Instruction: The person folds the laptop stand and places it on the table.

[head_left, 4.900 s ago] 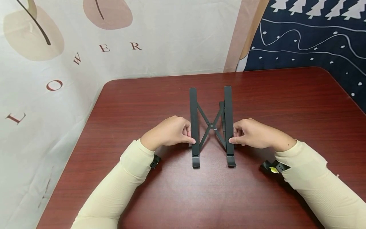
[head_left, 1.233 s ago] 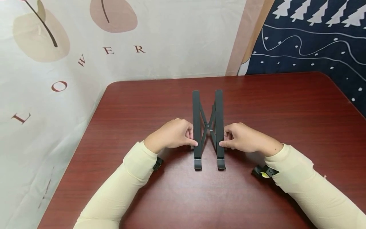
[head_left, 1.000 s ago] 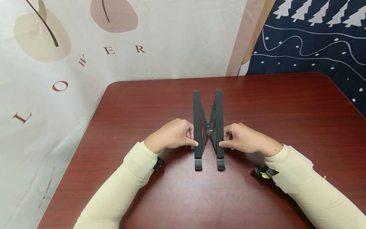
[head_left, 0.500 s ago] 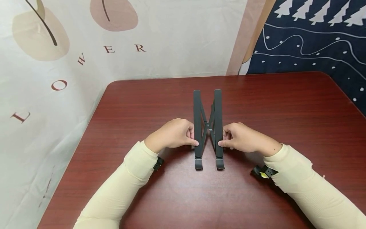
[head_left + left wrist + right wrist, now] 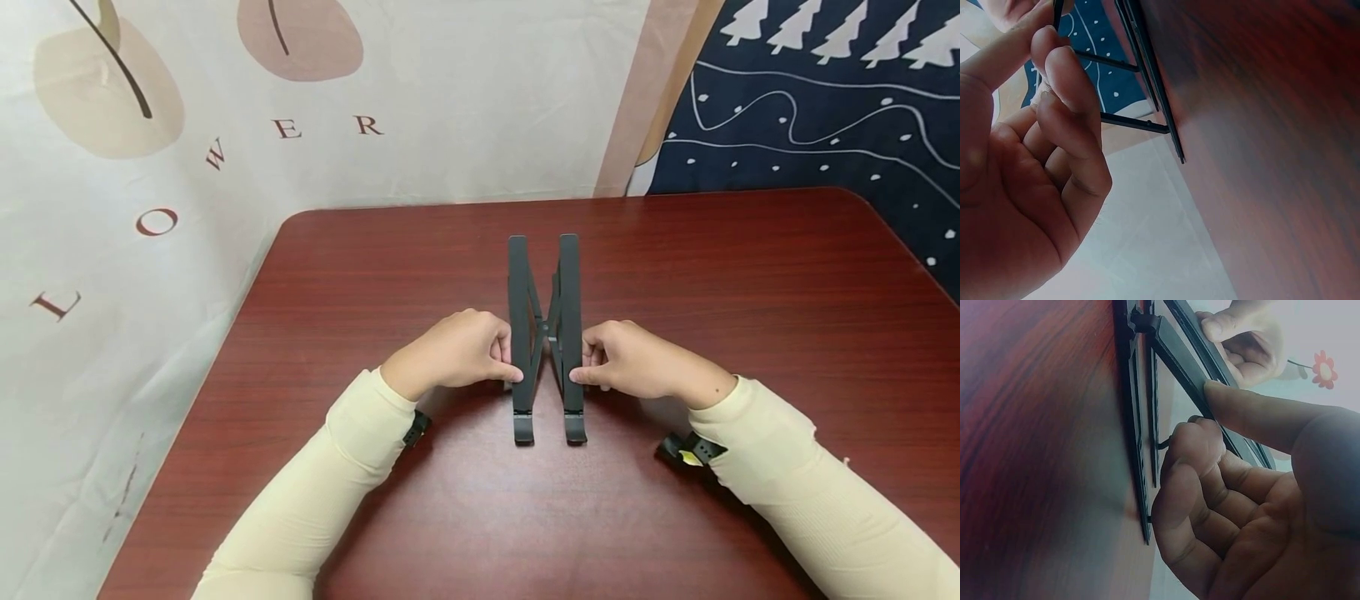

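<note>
A black folding laptop stand [image 5: 519, 308] stands on the table, its two long bars side by side and joined by an X-shaped brace [image 5: 545, 329]. My left hand [image 5: 457, 350] pinches the left bar near its front, thumb on top and fingers curled beneath. On the other side my right hand [image 5: 645, 358] pinches the right bar [image 5: 570, 308] the same way. Small lips [image 5: 522, 429] turn up at the front ends of the bars. In the right wrist view the lower rails [image 5: 1138, 425] lie along the tabletop, below the curled fingers [image 5: 1175, 494].
The reddish-brown wooden table [image 5: 360, 275] extends around the stand on all sides. Behind it hangs a pale printed cloth [image 5: 480, 100], with a dark blue tree-patterned cloth [image 5: 795, 108] at the right. Both wrists wear black camera straps [image 5: 705, 450].
The stand's two bars have come closer together and its X brace has narrowed. My right hand has moved left with its bar; my left hand has shifted slightly right. Both grips stay.
</note>
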Available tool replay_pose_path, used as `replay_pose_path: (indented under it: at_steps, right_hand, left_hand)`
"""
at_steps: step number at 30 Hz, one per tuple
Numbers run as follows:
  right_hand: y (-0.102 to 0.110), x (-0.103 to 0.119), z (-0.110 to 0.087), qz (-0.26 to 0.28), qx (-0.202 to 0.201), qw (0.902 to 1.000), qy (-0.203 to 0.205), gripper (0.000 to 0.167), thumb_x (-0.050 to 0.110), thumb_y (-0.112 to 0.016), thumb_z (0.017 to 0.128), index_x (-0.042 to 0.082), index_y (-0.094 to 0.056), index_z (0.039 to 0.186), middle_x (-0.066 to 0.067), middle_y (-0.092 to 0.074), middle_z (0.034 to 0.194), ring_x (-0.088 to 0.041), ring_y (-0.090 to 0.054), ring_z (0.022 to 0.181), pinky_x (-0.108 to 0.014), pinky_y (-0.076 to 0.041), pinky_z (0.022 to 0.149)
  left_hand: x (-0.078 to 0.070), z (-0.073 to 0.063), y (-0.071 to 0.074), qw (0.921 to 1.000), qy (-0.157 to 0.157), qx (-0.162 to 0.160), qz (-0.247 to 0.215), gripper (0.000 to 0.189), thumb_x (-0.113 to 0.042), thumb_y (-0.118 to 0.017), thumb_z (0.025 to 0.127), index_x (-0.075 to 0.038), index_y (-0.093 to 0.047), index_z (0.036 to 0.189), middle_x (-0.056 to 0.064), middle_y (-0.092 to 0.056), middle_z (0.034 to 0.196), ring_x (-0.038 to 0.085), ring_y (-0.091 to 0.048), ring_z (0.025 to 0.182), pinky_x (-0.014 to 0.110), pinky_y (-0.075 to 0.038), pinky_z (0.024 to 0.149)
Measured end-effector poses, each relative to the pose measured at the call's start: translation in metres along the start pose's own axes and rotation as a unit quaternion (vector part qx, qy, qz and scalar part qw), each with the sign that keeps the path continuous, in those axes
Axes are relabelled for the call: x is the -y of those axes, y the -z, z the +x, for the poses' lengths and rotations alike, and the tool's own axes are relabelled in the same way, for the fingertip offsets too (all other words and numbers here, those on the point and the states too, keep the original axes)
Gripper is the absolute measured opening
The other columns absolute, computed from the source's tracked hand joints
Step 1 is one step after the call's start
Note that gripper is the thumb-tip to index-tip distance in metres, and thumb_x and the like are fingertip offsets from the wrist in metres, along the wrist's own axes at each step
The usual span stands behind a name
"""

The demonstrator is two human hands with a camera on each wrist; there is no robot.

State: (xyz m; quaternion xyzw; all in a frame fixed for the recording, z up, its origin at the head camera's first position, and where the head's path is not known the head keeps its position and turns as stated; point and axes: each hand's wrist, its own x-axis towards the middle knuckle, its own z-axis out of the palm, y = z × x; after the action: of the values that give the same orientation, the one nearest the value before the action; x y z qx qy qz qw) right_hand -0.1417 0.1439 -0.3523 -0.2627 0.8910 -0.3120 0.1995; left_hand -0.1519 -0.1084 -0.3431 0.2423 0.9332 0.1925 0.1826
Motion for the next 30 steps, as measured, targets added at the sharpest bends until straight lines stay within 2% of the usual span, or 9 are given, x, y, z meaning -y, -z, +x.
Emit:
replay_pose_path:
  at_steps: [30]
  right_hand:
    - [-0.0028,0.0033,0.0051,0.003,0.006,1.0,0.003,0.024,0.02,-0.075,0.089,0.011,-0.061,0.071,0.002,-0.058,0.058,-0.009,-0.053,0.052,-0.024,-0.041,0.054]
  left_hand:
    - [-0.0035,0.0002,-0.001,1.0,-0.002,-0.005,0.003,0.025,-0.041,-0.083,0.08,-0.025,-0.065,0.072,-0.012,-0.066,0.066,0.005,-0.061,0.064,0.025,-0.048,0.063]
